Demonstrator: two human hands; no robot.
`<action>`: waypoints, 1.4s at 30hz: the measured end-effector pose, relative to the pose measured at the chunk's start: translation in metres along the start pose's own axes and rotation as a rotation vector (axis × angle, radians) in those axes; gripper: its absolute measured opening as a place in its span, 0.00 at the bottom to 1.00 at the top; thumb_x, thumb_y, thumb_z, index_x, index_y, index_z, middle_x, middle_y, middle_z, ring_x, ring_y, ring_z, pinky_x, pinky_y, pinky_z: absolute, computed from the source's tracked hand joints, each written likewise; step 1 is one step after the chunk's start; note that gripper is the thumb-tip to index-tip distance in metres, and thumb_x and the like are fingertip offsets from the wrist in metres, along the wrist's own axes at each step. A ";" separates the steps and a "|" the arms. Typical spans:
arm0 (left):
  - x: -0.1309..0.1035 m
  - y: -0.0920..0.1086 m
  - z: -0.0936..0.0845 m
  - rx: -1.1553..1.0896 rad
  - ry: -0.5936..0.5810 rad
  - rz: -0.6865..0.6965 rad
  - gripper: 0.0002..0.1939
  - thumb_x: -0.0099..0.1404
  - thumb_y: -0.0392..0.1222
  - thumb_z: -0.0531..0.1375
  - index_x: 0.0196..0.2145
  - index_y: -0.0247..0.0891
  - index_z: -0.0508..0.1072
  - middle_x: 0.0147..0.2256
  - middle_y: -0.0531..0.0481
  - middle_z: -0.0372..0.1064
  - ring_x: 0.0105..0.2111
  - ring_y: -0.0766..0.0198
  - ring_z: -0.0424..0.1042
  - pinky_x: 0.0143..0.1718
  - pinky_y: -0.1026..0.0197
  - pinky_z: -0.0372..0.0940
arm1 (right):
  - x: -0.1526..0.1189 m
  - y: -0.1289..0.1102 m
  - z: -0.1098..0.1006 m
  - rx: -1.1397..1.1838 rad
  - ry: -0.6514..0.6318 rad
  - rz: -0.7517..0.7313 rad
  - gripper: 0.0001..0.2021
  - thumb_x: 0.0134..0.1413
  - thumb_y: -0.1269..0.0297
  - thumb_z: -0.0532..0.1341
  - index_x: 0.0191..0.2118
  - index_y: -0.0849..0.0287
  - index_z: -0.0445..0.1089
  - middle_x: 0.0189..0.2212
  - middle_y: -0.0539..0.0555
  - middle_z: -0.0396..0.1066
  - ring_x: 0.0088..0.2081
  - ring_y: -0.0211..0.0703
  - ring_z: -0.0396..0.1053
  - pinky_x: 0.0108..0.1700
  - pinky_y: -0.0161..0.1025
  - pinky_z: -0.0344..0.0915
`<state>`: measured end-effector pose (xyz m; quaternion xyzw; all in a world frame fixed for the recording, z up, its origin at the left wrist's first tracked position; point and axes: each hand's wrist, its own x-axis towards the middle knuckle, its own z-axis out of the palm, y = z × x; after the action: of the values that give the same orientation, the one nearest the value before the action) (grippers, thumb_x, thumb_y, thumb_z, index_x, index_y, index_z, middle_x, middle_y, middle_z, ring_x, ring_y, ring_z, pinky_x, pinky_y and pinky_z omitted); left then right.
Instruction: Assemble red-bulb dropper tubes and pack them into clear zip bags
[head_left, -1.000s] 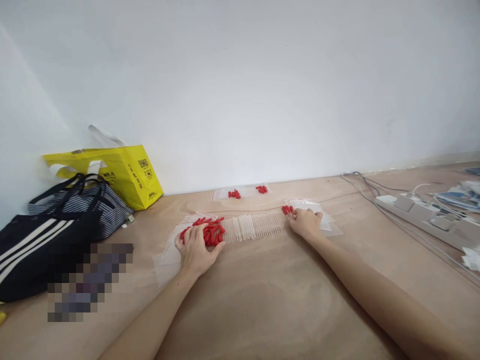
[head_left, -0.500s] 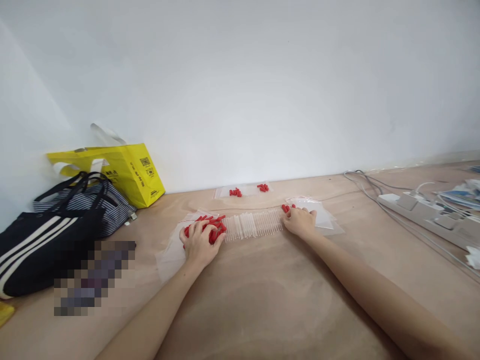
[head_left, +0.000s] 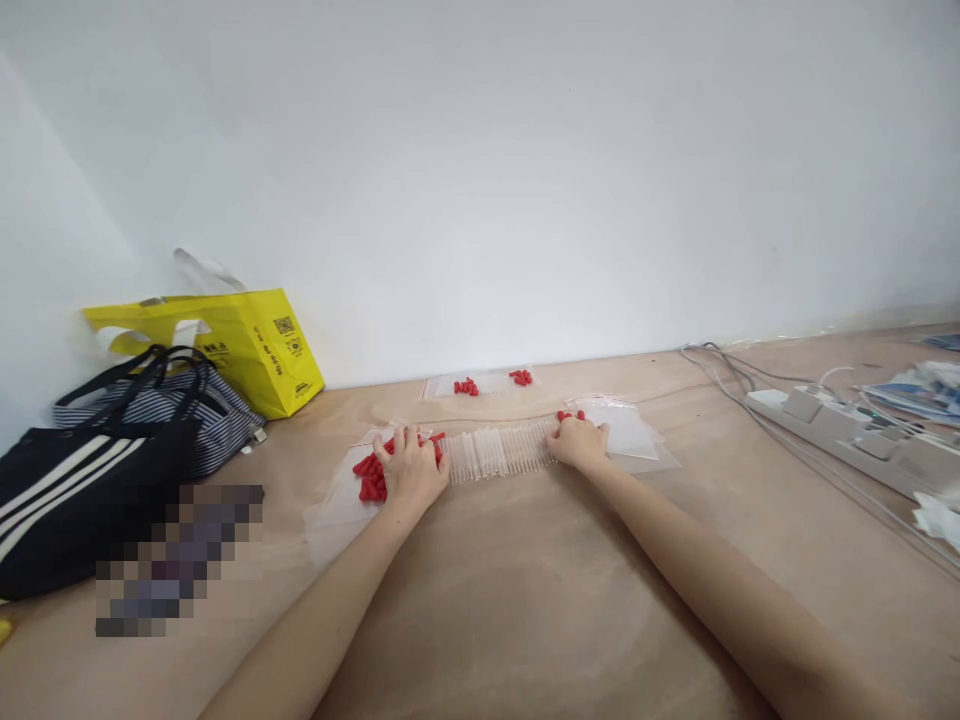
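Observation:
A row of thin, clear-whitish sticks (head_left: 484,453) lies side by side on the wooden table. At its left end is a pile of small red pieces (head_left: 373,478), on clear plastic bags (head_left: 334,520). My left hand (head_left: 409,475) is bent over the pile's right side, with a red piece between forefinger and thumb. My right hand (head_left: 579,442) rests at the row's right end, its fingers curled down and their tips hidden. A few red pieces show just beyond its knuckles. Beside it lie more clear bags (head_left: 630,432).
Near the wall is another clear bag (head_left: 491,384) with sticks and two red clusters. To the left are a yellow bag (head_left: 281,350), a striped bag and a black bag (head_left: 112,490), plus a blurred-out item. A power strip (head_left: 840,425) with cables stands on the right.
My left hand has shifted right across the red pile, uncovering its left part. My right hand has moved slightly left, nearer the sticks. The view has shifted a little.

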<state>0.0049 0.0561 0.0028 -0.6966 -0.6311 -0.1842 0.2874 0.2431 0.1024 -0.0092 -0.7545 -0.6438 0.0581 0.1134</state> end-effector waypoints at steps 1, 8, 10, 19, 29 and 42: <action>-0.001 0.000 -0.002 -0.003 0.036 0.013 0.10 0.54 0.42 0.54 0.24 0.34 0.72 0.43 0.36 0.64 0.48 0.45 0.56 0.49 0.37 0.40 | 0.000 -0.001 0.000 -0.001 0.001 0.000 0.12 0.48 0.64 0.50 0.33 0.62 0.69 0.35 0.60 0.69 0.43 0.52 0.62 0.44 0.50 0.46; -0.029 0.007 -0.032 -0.403 0.094 0.289 0.07 0.55 0.41 0.55 0.24 0.39 0.70 0.38 0.46 0.67 0.44 0.55 0.62 0.49 0.46 0.47 | 0.000 -0.001 0.002 0.002 0.018 -0.027 0.12 0.47 0.64 0.51 0.31 0.64 0.70 0.34 0.62 0.69 0.42 0.55 0.62 0.43 0.52 0.47; -0.040 0.009 -0.037 -0.497 0.007 0.340 0.05 0.54 0.40 0.56 0.24 0.39 0.69 0.37 0.47 0.67 0.42 0.56 0.62 0.48 0.47 0.48 | -0.002 -0.001 0.001 0.007 0.037 -0.045 0.12 0.48 0.65 0.51 0.30 0.65 0.69 0.33 0.63 0.69 0.42 0.56 0.62 0.43 0.52 0.48; -0.054 0.015 -0.029 -0.579 -0.145 0.383 0.14 0.54 0.46 0.58 0.39 0.41 0.70 0.43 0.46 0.67 0.45 0.53 0.61 0.49 0.44 0.47 | -0.051 0.009 0.001 0.179 0.146 -0.644 0.09 0.56 0.66 0.48 0.33 0.60 0.64 0.33 0.54 0.69 0.38 0.41 0.63 0.47 0.43 0.47; -0.048 0.024 -0.020 -0.578 -0.029 0.402 0.08 0.60 0.38 0.54 0.29 0.42 0.72 0.40 0.52 0.71 0.45 0.56 0.64 0.51 0.44 0.44 | -0.083 0.015 0.019 0.338 0.240 -1.020 0.14 0.55 0.76 0.48 0.43 0.58 0.65 0.34 0.55 0.69 0.36 0.39 0.63 0.41 0.40 0.49; -0.050 0.025 -0.027 -0.659 0.013 0.334 0.07 0.62 0.37 0.51 0.31 0.40 0.69 0.28 0.54 0.72 0.34 0.63 0.70 0.54 0.45 0.35 | -0.089 0.010 0.018 0.352 0.265 -1.016 0.14 0.53 0.76 0.49 0.42 0.58 0.65 0.32 0.53 0.69 0.36 0.37 0.64 0.44 0.42 0.48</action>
<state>0.0259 -0.0007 -0.0122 -0.8440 -0.4136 -0.3325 0.0775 0.2335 0.0148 -0.0342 -0.3196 -0.8876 0.0071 0.3316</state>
